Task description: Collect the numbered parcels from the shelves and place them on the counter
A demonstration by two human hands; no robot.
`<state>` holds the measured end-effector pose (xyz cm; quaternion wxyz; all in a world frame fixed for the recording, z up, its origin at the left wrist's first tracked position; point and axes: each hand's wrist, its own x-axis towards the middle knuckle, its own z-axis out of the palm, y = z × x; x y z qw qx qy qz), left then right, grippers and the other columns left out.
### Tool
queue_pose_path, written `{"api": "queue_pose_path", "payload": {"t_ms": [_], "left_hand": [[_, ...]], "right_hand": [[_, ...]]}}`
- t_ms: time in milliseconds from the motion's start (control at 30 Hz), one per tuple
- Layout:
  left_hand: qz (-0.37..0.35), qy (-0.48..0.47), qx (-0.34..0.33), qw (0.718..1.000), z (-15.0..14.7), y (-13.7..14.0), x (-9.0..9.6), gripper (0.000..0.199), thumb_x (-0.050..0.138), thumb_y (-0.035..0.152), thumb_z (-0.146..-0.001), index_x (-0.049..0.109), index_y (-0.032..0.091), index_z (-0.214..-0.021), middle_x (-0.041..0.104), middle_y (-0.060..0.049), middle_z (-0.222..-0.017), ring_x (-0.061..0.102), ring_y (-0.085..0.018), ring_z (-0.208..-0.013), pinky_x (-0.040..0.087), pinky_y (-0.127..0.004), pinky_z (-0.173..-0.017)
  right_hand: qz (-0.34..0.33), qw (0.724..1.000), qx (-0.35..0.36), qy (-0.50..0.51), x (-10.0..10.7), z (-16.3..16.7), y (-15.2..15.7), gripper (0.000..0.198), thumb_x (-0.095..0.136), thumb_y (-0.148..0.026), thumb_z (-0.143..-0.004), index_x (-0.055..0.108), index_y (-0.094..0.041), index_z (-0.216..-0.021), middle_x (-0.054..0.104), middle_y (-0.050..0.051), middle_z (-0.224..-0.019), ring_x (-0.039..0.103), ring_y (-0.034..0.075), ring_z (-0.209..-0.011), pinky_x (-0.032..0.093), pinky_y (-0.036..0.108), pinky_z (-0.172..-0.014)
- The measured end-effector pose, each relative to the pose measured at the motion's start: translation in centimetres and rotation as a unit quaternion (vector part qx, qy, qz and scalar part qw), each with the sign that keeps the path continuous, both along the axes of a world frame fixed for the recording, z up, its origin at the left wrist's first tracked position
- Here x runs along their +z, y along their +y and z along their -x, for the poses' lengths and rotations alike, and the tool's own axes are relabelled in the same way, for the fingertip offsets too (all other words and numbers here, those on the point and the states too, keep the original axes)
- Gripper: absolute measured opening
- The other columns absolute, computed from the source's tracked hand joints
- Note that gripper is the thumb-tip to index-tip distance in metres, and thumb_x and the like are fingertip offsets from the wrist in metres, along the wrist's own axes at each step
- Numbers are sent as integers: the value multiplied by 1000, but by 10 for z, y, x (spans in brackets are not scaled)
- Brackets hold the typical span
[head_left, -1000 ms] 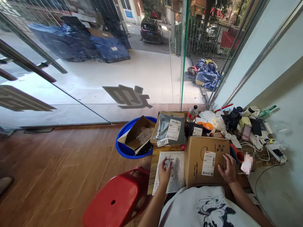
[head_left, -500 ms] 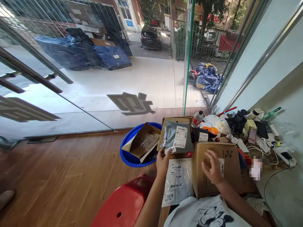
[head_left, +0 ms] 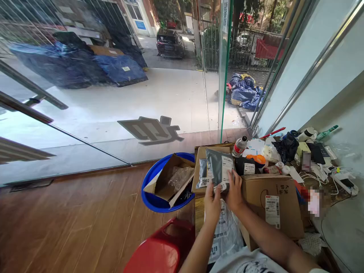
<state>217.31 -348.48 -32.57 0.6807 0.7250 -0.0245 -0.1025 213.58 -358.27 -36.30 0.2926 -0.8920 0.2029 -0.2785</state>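
Note:
Both hands hold the lower end of a grey mailer bag (head_left: 217,167) that carries a white printed label. My left hand (head_left: 212,204) grips its bottom edge, the fingers partly hidden. My right hand (head_left: 234,192) has its fingers closed on the lower right corner, by the label. Beside and partly under this bag lies another parcel (head_left: 203,175) marked 5002, on a small cardboard box (head_left: 200,152). Below my hands is a pale plastic mailer (head_left: 229,242), its number partly covered. A large cardboard box (head_left: 257,193) with handwriting and a label stands right of my right hand.
A blue tub (head_left: 148,203) holding an opened carton (head_left: 163,176) stands left of the table, behind a red stool (head_left: 159,250). A drink bottle (head_left: 239,146), a black parcel (head_left: 241,167), orange-handled tool (head_left: 257,158), cables and a power strip (head_left: 345,182) crowd the right side. Glass doors rise ahead.
My right hand has moved left from above the large box onto the grey mailer bag. The bag is shifted and turned, uncovering the 5002 parcel. The view has shifted a little.

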Motion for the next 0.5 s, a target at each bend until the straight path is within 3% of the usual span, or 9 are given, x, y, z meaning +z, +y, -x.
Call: {"api": "queue_pose_path", "payload": {"t_ms": [100,233,367,500], "left_hand": [[5,-50,-62,997,14,-16,24,31,59,55,-85,59,24,-76,70,-13,-117,62,-30,-120,49,-42,-105],[-29,-96,-138,985,26,-16,48,31,49,48,-93,49,27,-71,71,-15,-117,63,-30,-123,52,-42,-101],[-31,-108,-175,978,29,-9,56,30,46,44,-97,48,28,-72,70,-16,-125,63,-30,-125,54,-42,-97],[-28,-107,-182,977,21,-9,53,29,47,42,-97,52,26,-73,71,-16,-125,64,-30,-123,53,-43,-99]], "right_hand": [[-35,996,-54,-68,2,5,-7,51,42,-23,-98,44,-25,-149,50,17,-143,48,35,-132,42,61,-108],[-48,991,-68,-109,8,19,-5,50,38,-27,-102,41,-28,-153,48,15,-146,47,35,-134,43,59,-109],[-36,987,-70,-140,7,24,3,50,33,-27,-105,37,-30,-155,48,16,-146,48,35,-135,46,59,-107],[-40,986,-97,-129,-1,15,5,50,33,-28,-105,38,-28,-155,47,17,-146,47,36,-136,48,59,-106]]}}
